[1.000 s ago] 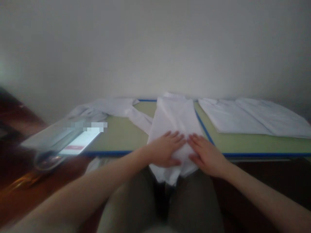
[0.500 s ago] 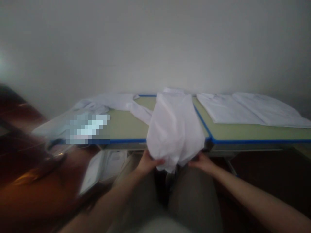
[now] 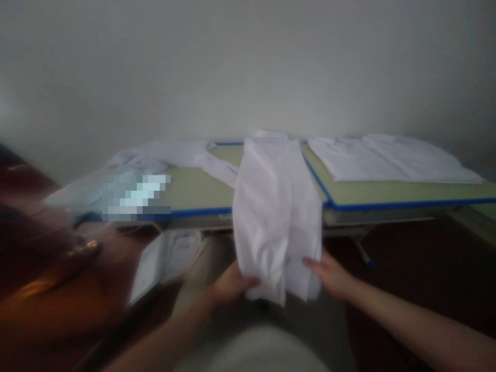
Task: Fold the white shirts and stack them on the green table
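A white garment (image 3: pixel 273 206) drapes over the front edge of the green table (image 3: pixel 194 194) and hangs down toward my lap. My left hand (image 3: pixel 232 283) is closed on its lower left edge. My right hand (image 3: pixel 329 274) grips the lower right edge, fingers curled onto the cloth. The rest of the garment trails back across the table, with a sleeve running off to the left.
A second green table (image 3: pixel 387 192) with blue rim stands at right, carrying folded white garments (image 3: pixel 387 157). More white cloth (image 3: pixel 147 160) lies at the left end. A white object (image 3: pixel 166 258) sits under the table on the dark floor. A plain wall is behind.
My hands went from pressing flat on the garment on the table to gripping its lower edge and pulling it down and toward me off the table edge.
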Demonstrator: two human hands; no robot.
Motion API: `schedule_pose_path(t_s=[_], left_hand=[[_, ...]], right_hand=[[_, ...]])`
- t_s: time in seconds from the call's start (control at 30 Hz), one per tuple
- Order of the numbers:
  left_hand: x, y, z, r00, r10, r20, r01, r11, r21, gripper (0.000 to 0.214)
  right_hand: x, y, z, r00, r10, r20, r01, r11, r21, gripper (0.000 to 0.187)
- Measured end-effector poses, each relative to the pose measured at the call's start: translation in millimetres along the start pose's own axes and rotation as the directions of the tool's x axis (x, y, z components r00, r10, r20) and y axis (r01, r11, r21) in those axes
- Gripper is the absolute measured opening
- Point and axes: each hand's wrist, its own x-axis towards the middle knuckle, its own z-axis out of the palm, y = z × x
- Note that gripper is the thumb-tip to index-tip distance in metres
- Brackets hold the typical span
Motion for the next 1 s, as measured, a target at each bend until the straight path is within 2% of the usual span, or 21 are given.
schedule_pose_path(t_s=[0.13, 0.2, 0.27, 0.37, 0.47, 0.57, 0.63, 0.67, 0.73, 0.8, 0.87, 0.93, 1.0], left_hand=[[-24, 3, 5.6, 0.999, -0.041, 0.000, 0.041, 0.997, -0.067, 0.059], [-35, 8, 6.6, 0.999, -0.019, -0.033, 0.017, 0.997, -0.079, 0.060], [-47, 14, 8.0, 0.996, 0.028, -0.081, -0.037, 0.993, -0.113, 0.070], [-66, 22, 11.4, 0.991, 0.058, -0.120, -0.076, 0.985, -0.153, 0.094], [-84, 24, 12.5, 0.985, 0.080, -0.151, -0.097, 0.989, -0.113, 0.095], [-102, 28, 5.6, 0.976, 0.109, -0.187, -0.117, 0.993, -0.031, 0.066], [-113, 36, -3.7, 0.984, 0.114, -0.140, -0.118, 0.993, -0.017, 0.048], [-119, 42, -9.2, 0.988, 0.129, -0.090, -0.132, 0.991, -0.025, 0.044], [-128, 57, -20.1, 0.978, 0.209, -0.009, -0.209, 0.978, 0.016, 0.046], [-132, 72, -29.1, 0.941, 0.338, 0.009, -0.331, 0.915, 0.229, 0.046], [-132, 84, -34.3, 0.865, 0.501, 0.022, -0.438, 0.736, 0.516, 0.040], [-129, 93, -35.4, 0.732, 0.677, 0.074, -0.534, 0.504, 0.679, 0.035], [-126, 102, -33.8, 0.566, 0.818, 0.105, -0.613, 0.332, 0.717, 0.029]], right_hand=[[-15, -1, 4, 0.994, -0.086, -0.070, 0.077, 0.990, -0.121, 0.053], [-22, -3, 5, 0.980, -0.163, -0.116, 0.136, 0.968, -0.211, 0.055], [-31, -5, 6, 0.963, -0.221, -0.156, 0.177, 0.951, -0.252, 0.059], [-46, -7, 7, 0.953, -0.225, -0.204, 0.170, 0.952, -0.255, 0.070], [-60, -12, 6, 0.939, -0.262, -0.222, 0.186, 0.931, -0.313, 0.063], [-71, -23, 1, 0.924, -0.358, -0.134, 0.265, 0.853, -0.450, 0.037], [-78, -34, -3, 0.923, -0.385, -0.010, 0.314, 0.767, -0.559, 0.023], [-81, -39, -6, 0.921, -0.385, 0.060, 0.343, 0.726, -0.596, 0.025], [-88, -49, -10, 0.900, -0.390, 0.193, 0.417, 0.645, -0.641, 0.040], [-91, -56, -13, 0.854, -0.417, 0.312, 0.505, 0.517, -0.691, 0.051], [-92, -61, -16, 0.769, -0.492, 0.409, 0.596, 0.319, -0.737, 0.050], [-90, -66, -17, 0.618, -0.625, 0.477, 0.667, 0.096, -0.739, 0.038], [-89, -72, -15, 0.441, -0.726, 0.528, 0.707, -0.081, -0.702, 0.023]])
